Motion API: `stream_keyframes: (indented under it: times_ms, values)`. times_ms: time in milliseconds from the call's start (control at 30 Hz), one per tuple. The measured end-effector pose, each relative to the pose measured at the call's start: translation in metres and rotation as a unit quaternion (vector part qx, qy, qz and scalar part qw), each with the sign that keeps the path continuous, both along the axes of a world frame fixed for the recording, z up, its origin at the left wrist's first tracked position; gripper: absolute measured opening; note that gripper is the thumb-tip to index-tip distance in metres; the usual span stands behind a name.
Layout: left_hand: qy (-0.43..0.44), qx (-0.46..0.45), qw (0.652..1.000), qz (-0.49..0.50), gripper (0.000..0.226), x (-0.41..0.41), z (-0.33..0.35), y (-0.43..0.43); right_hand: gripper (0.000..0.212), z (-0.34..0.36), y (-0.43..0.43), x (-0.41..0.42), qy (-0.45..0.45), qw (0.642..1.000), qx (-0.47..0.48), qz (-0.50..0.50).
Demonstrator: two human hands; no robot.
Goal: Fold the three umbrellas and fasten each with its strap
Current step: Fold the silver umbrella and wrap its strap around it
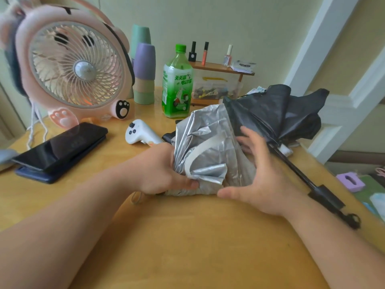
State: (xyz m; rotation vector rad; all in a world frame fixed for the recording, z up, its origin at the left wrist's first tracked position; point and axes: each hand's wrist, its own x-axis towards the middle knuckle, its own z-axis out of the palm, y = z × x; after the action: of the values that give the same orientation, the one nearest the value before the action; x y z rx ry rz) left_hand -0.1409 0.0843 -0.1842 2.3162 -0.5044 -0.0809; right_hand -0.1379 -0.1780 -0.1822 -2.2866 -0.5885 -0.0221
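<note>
Our left hand (164,170) grips the bunched silver umbrella (208,138) on the surface (187,236), while our right hand (258,180), fingers (253,138) spread and released, flanks its right side.

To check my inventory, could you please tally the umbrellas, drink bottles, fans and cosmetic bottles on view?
Umbrellas: 2, silver umbrella, black umbrella
Drink bottle: 1
Fan: 1
Cosmetic bottles: 3, black polish, orange gloss, pink polish
Total: 7

A home room — pink desk fan (77,69), stacked cups (143,65), nail polish bottles (228,56) on a wooden table (187,236).
</note>
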Motion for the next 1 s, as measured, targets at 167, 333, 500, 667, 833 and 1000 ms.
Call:
stream_keyframes:
  times_ms: [167,333,500,667,833,1000]
  values:
    - [-0.038,0.052,0.998,0.024,0.032,-0.006,-0.003,-0.008,0.146,-0.002,-0.001,0.005,0.061,0.994,-0.086,-0.011]
    - [-0.079,0.016,0.992,0.092,0.035,-0.012,-0.008,-0.018,0.135,-0.016,0.007,0.002,0.003,0.995,-0.084,-0.045]
    - [-0.053,0.014,0.991,0.122,0.024,-0.010,-0.001,-0.020,0.137,-0.017,0.010,-0.004,0.009,0.996,-0.057,-0.068]
    - [-0.045,0.027,0.986,0.159,0.019,-0.003,0.003,-0.024,0.145,-0.004,0.020,-0.003,0.002,0.991,-0.090,-0.098]
    - [-0.066,0.034,0.985,0.158,0.023,-0.003,0.003,-0.026,0.123,0.012,0.030,0.015,-0.001,0.995,-0.085,-0.053]
    - [-0.082,-0.003,0.978,0.191,0.020,-0.008,-0.004,-0.029,0.096,0.002,0.033,0.026,-0.024,0.995,0.084,-0.043]
